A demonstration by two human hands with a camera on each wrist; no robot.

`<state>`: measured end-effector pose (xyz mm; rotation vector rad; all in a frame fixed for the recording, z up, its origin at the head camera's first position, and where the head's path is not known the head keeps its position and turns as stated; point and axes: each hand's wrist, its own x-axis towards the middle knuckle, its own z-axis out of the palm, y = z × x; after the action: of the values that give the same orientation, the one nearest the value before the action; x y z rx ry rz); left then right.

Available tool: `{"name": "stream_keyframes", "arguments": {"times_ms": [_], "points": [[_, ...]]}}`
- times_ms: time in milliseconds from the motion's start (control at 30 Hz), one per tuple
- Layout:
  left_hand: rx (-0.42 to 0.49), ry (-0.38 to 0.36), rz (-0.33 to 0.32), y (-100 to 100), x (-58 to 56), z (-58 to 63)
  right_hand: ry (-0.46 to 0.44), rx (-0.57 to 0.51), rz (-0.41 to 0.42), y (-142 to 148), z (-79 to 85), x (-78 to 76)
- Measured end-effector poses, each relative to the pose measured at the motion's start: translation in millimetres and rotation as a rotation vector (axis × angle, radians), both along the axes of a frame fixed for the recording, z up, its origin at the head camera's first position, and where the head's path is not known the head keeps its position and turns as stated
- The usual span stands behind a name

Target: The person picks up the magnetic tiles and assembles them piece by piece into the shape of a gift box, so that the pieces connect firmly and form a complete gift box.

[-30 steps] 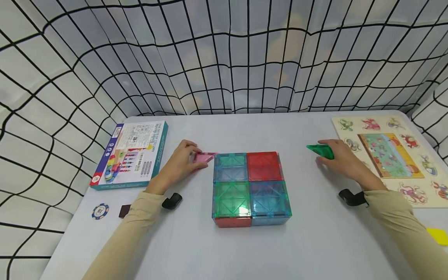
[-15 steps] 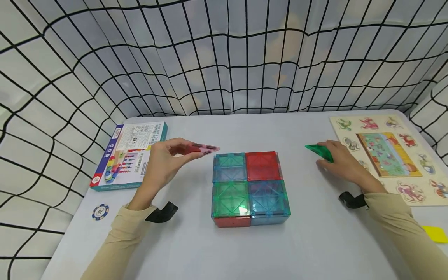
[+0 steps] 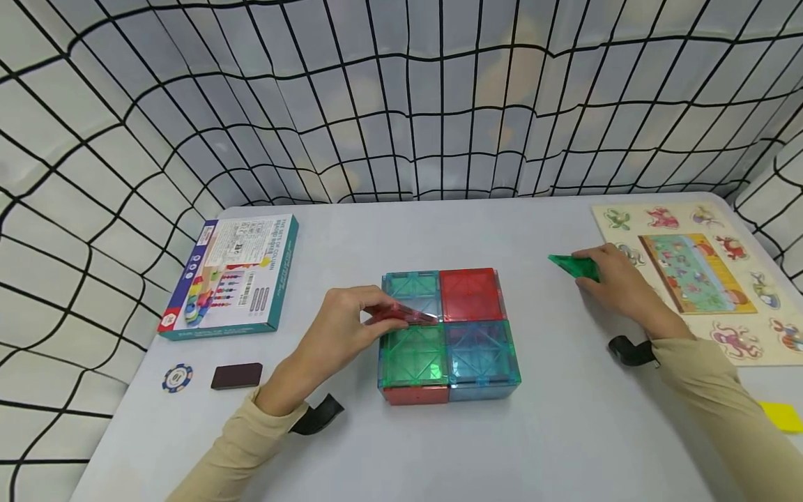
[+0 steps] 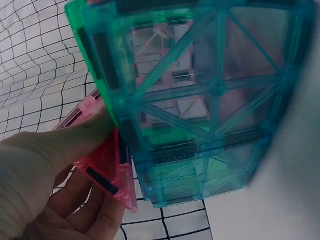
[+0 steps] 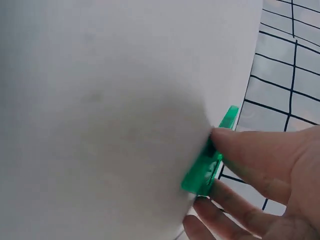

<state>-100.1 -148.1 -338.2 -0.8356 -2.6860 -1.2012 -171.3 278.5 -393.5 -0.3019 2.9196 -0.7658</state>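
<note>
Thumb and fingers of my left hand [image 3: 339, 331] pinch a pink triangular magnetic tile [image 4: 107, 167], held on edge over the left half of a low block of magnetic tiles [image 3: 414, 359]. Four-square on top, that block shows teal, red, green and blue panels, with red and blue sides at its front. In the left wrist view its teal wall [image 4: 215, 90] fills the upper part. My right hand [image 3: 621, 286] pinches a green triangular magnetic tile [image 5: 202, 170] low over the table, well right of the block; its fingers partly cover it.
At the left lie a boxed toy [image 3: 241, 272], a blue-and-white poker chip [image 3: 178, 378] and a dark rectangular piece [image 3: 236, 376]. A picture puzzle board [image 3: 680, 333] and a yellow piece [image 3: 781, 417] lie at the right. Black netting [image 3: 442, 111] rises behind the table.
My left hand has lifted the pink tile from beside the block, then carried it right and nearer, over the block's top. My right hand stays almost in place with the green tile.
</note>
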Motion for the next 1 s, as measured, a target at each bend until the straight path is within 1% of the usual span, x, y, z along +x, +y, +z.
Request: {"name": "stream_keyframes", "arguments": {"times_ms": [67, 233, 367, 467, 533, 600, 633, 700, 733, 800, 867, 933, 1000], "points": [[-0.002, -0.011, -0.008, 0.5, -0.4, 0.6, -0.005, -0.008, -0.021, 0.3, 2.4, -1.0], [-0.005, -0.038, -0.036, 0.9, -2.0, 2.8, -0.005, -0.104, -0.065, 2.1, 6.3, -0.9], [0.000, -0.040, -0.037, -0.6, -2.0, 3.2, 0.022, -0.129, -0.053, 0.5, 5.6, 1.9], [0.002, -0.044, -0.031, -3.1, -1.1, 2.7, 0.064, -0.137, -0.045, -5.2, 8.5, 6.9], [-0.001, -0.045, -0.016, -5.3, -0.1, 2.2, 0.133, -0.165, -0.027, -12.9, 14.0, 12.7], [-0.002, -0.046, 0.000, -7.5, 0.9, 1.7, 0.213, -0.234, 0.021, -24.7, 23.3, 20.8], [-0.003, -0.044, 0.008, -8.4, 1.3, 1.5, 0.253, -0.273, 0.063, -31.7, 28.7, 25.1], [-0.004, -0.040, 0.022, -9.9, 2.3, 0.9, 0.327, -0.344, 0.173, -48.3, 40.6, 34.0], [-0.002, -0.040, 0.025, -10.2, 2.6, 0.6, 0.344, -0.373, 0.235, -57.0, 46.1, 38.0], [0.003, -0.037, 0.025, -10.5, 3.0, 0.0, 0.352, -0.400, 0.343, -73.5, 55.8, 45.4], [0.007, -0.036, 0.025, -10.4, 3.0, -0.3, 0.344, -0.397, 0.420, -87.8, 62.0, 51.0], [0.009, -0.036, 0.022, -10.1, 2.9, -0.4, 0.319, -0.389, 0.460, -98.8, 64.9, 54.9], [0.007, -0.037, 0.018, -9.7, 2.9, -0.2, 0.303, -0.381, 0.477, -106.7, 65.1, 57.0]]}}
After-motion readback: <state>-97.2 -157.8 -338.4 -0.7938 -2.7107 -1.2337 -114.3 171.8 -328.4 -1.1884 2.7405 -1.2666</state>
